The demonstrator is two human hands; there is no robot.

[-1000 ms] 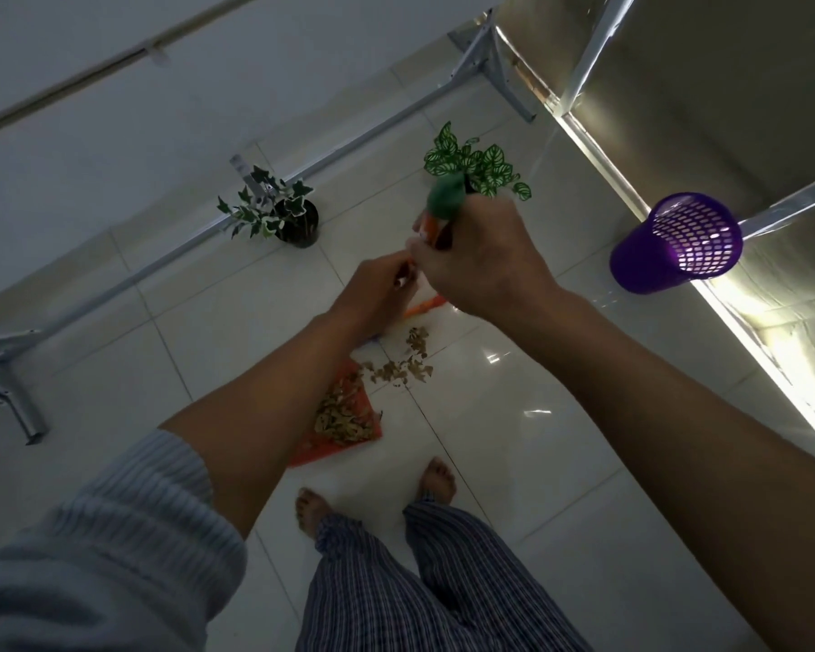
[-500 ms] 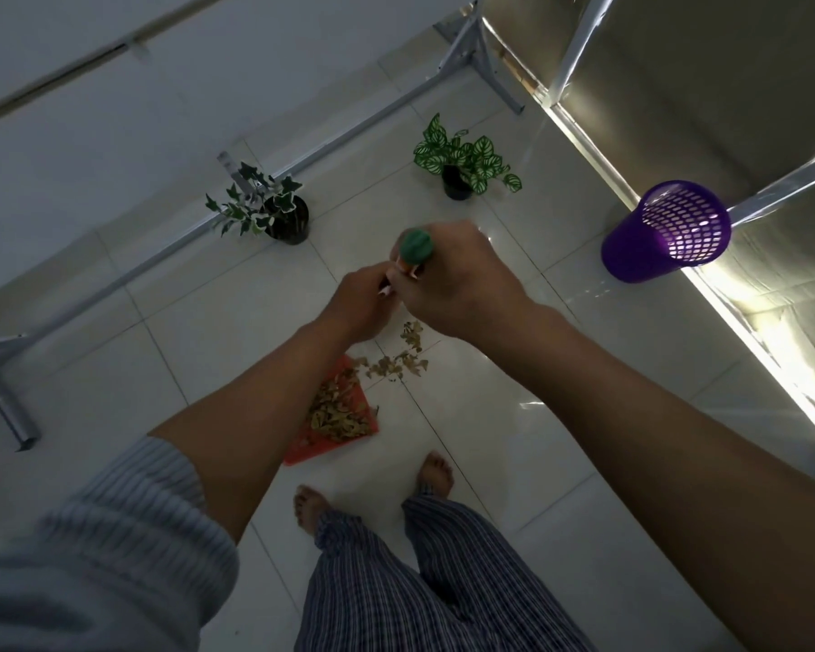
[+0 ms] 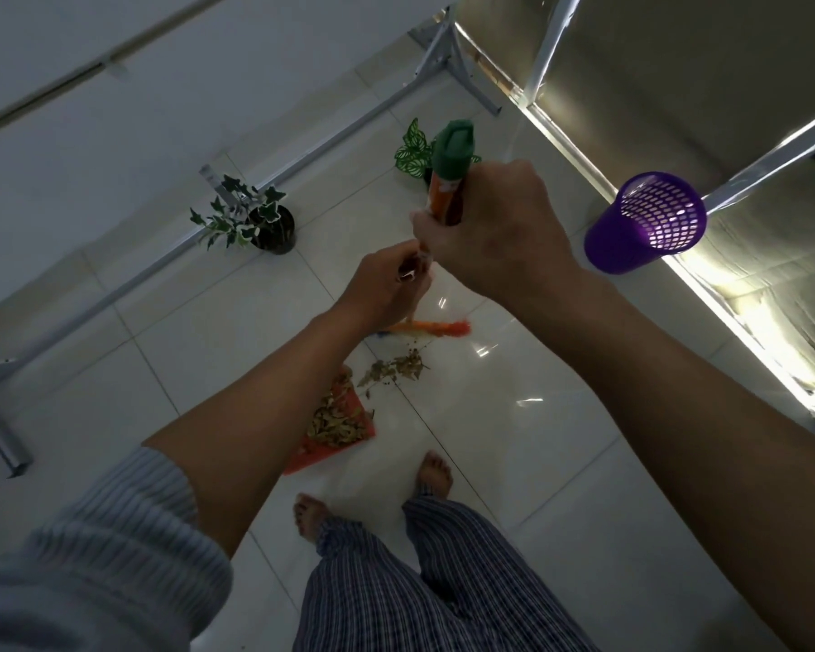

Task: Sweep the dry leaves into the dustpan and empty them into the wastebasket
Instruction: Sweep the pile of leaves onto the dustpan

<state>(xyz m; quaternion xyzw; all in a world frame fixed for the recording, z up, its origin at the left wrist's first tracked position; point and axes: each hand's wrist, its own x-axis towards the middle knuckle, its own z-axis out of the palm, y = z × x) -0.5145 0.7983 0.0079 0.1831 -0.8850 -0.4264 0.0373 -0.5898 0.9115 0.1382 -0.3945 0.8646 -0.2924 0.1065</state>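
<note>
My right hand point(image 3: 495, 228) grips the orange broom handle point(image 3: 445, 195) just below its green cap. The broom's orange bristles point(image 3: 438, 328) touch the floor beyond a small loose pile of dry leaves point(image 3: 396, 369). My left hand point(image 3: 382, 294) is closed around a thin handle above the orange dustpan point(image 3: 321, 456), which lies on the tiles holding a heap of leaves point(image 3: 335, 421). My left forearm hides part of the pan. The purple mesh wastebasket point(image 3: 645, 223) stands to the right, by the lit wall edge.
Two potted plants point(image 3: 255, 218) point(image 3: 412, 152) stand on the floor beyond the hands. A metal frame rail point(image 3: 302, 152) and its foot point(image 3: 1, 444) run along the left. My bare feet point(image 3: 436, 472) are just behind the dustpan.
The broom handle's top has tipped away from me and the bristles have come out from under my hands, beyond the loose leaves. Dustpan and wastebasket have stayed put.
</note>
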